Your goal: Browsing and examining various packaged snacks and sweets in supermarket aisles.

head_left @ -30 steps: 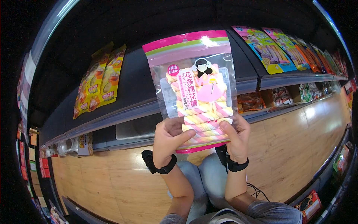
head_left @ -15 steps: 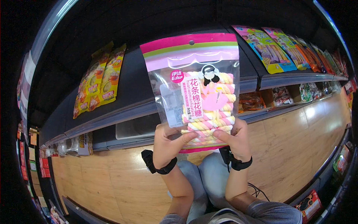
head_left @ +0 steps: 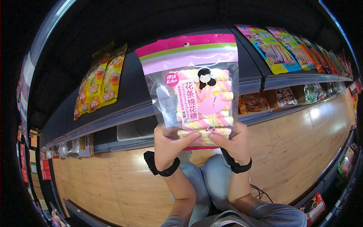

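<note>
A clear bag of twisted marshmallows (head_left: pixel 206 96), pink, yellow and white, is held upright before me with its printed front toward me. Its top band is magenta, green and pale pink with a hang hole. My left hand (head_left: pixel 169 145) grips the lower left corner, thumb pressed on the front. On the lower right corner my right hand (head_left: pixel 235 143) does the same, the two thumbs close together. The fingers behind the bag are mostly hidden. Both wrists wear black straps.
A dark shelf (head_left: pixel 143 87) runs behind the bag. Yellow snack bags (head_left: pixel 100 81) lie on its left, colourful snack packs (head_left: pixel 270 49) on its right. More packets (head_left: pixel 253 103) fill a lower shelf. Below is a wooden floor (head_left: pixel 124 178); a black cable (head_left: pixel 262 192) lies at right.
The marshmallow bag has shifted slightly left and tilted a little, and its lower edge sits higher. Both hands have kept hold, and the right hand has moved slightly left.
</note>
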`<state>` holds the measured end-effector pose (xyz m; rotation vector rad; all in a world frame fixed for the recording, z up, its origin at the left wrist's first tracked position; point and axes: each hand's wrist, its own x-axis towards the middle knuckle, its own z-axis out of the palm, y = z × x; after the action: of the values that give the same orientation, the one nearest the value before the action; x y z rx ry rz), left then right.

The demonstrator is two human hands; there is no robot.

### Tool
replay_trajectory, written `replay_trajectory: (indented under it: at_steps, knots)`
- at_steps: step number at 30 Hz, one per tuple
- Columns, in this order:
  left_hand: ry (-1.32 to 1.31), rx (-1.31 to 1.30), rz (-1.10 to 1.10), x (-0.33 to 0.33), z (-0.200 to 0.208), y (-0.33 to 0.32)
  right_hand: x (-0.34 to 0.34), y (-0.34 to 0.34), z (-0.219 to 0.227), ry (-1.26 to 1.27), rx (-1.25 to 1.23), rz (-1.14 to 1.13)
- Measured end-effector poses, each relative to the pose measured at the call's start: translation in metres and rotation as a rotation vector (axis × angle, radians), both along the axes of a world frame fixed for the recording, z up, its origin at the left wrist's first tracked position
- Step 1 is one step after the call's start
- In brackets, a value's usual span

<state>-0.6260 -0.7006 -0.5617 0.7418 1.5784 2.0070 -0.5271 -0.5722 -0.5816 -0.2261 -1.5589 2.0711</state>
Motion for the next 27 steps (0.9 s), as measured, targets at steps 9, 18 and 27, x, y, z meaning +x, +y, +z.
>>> replay_trajectory:
  at_steps: [9, 18, 27]
  knots:
    - [0.035, 0.005, -0.005, 0.0, 0.0, 0.004, 0.001, 0.002, 0.0, -0.119, 0.024, 0.017]
    - [-0.036, 0.091, -0.015, -0.005, -0.005, 0.002, 0.003, 0.006, -0.005, -0.076, 0.131, 0.049]
    - [0.009, 0.086, 0.044, -0.005, -0.001, 0.003, 0.003, 0.006, -0.008, 0.088, -0.08, -0.071]
